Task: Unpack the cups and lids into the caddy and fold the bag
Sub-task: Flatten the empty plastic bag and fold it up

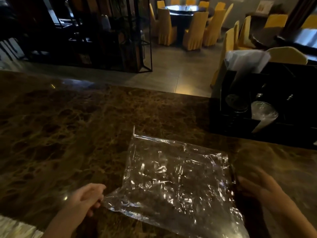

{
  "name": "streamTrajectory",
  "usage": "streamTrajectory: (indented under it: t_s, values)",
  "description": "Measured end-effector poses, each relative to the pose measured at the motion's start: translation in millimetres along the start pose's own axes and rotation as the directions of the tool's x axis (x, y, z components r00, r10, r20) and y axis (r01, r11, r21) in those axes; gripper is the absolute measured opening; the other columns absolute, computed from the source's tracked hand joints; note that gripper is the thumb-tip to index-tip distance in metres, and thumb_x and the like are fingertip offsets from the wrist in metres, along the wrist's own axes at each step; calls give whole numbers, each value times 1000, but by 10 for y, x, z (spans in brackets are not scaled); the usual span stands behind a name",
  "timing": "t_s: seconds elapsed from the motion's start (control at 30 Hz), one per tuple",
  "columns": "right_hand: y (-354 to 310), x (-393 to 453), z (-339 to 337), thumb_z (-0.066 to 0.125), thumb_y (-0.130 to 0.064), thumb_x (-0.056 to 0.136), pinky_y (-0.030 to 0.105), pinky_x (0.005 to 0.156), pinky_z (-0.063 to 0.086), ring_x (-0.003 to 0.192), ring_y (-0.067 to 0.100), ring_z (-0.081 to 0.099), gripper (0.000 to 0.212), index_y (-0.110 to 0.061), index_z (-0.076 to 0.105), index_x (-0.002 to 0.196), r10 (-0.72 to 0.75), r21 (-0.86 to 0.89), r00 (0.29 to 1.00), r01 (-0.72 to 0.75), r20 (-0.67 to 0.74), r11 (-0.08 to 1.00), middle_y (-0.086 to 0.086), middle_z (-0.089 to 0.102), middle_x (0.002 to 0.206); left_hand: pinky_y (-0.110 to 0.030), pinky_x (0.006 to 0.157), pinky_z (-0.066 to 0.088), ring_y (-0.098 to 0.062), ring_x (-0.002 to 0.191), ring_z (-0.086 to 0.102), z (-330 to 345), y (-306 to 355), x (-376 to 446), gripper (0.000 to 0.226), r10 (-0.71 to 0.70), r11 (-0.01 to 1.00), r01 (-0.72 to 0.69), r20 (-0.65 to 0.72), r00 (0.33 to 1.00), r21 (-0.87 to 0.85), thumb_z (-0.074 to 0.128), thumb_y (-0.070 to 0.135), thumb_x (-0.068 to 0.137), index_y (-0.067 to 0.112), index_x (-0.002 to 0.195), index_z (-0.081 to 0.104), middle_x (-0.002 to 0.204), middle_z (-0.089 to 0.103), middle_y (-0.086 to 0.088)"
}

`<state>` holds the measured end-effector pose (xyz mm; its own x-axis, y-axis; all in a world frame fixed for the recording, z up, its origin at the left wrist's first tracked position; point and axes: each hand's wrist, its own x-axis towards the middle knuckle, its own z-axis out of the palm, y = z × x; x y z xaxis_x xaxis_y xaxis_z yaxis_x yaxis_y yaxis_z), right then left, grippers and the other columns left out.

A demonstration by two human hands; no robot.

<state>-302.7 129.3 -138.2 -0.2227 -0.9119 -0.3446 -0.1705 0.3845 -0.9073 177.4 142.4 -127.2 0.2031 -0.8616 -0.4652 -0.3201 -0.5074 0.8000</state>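
Bag: we see a clear plastic bag (175, 179) lying flat and empty on the brown marble counter (68, 134), crinkled all over and catching bright glints of light; a sealed strip runs along its far edge, with a small corner sticking up at the far left.
Bag against our hands: it lies between them, near corner at the left one, right edge at the right one.
Left hand: our left hand (87, 198) pinches the bag's near left corner between thumb and curled fingers, lifting that corner slightly off the counter.
Right hand: our right hand (259, 188) is at the bag's right edge, blurred; the fingers look loosely spread, and we cannot tell whether they grip the plastic or only touch it.
Caddy: a black caddy (267, 134) stands on the counter beyond the bag to the right, well apart from both hands.
Cups and lids: in the caddy we make out a clear cup (264, 114) lying tilted in one compartment, a round dark lid (235, 103) in the compartment to its left, and a pale plastic-wrapped stack (247, 62) rising from the back.
Writing: we can read no brand, label or lettering on the bag or the caddy.
Sleeve: a pale sleeve (15, 229) shows at the lower left.
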Motion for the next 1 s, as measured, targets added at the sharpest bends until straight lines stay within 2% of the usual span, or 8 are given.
streamTrajectory:
  t_s: [0.13,0.23,0.33,0.47,0.63,0.77,0.9,1.0]
  values:
    - [-245,306,178,68,6,87,15,65,49,86,-1,63,60,-28,46,131,-188,-144,981,180,-42,973,-16,60,106,-35,73,52,-26,89,66,32,327,415,22,108,992,-113,-92,990,-50,51,21,102,11,109,70,99,73,-10]
    - [-340,485,252,66,8,88,19,67,51,86,5,67,53,-18,52,131,-198,-159,979,188,-45,969,-5,65,106,-35,86,54,-22,101,68,247,670,808,28,181,977,-182,-17,983,-114,52,35,101,16,116,66,107,72,-5]
    - [-346,613,281,66,9,88,29,75,51,94,20,67,47,-3,57,132,-210,-266,977,193,-40,944,10,68,108,-37,91,53,-23,106,66,482,974,1137,44,111,987,-99,90,990,-129,51,48,99,16,127,58,115,69,-9]
    - [-270,693,287,64,15,86,25,74,49,93,18,66,42,-1,63,125,-246,-362,968,212,-48,908,7,70,100,-37,82,56,-27,98,69,624,1182,1341,43,33,994,-12,194,980,-111,57,50,96,11,113,65,105,72,-12]
    - [-138,737,238,65,0,92,30,70,51,87,17,68,24,-20,70,102,-263,-263,956,222,-133,939,2,72,92,-36,79,60,-28,91,72,670,1207,1435,28,40,994,-19,193,980,-112,68,27,94,0,100,69,95,71,-17]
    - [-67,788,202,64,-3,93,31,67,50,84,20,69,26,-28,69,95,-258,-174,940,223,-221,959,4,72,91,-33,75,61,-26,89,71,657,1203,1401,31,27,980,17,216,976,-200,69,29,92,-2,93,68,93,69,-17]
    - [1,810,184,63,-2,93,31,68,51,81,22,71,23,-22,70,100,-244,-88,930,228,-274,970,7,73,92,-40,77,60,-29,97,73,636,1190,1260,61,15,994,25,348,937,-110,80,58,66,21,112,65,108,72,-12]
    - [12,841,191,60,1,94,32,68,53,78,25,72,20,-12,69,107,-210,-19,932,214,-297,977,14,72,93,-46,78,60,-29,96,74,699,1166,1226,71,17,993,34,425,905,-114,91,49,58,36,119,57,106,75,-10]
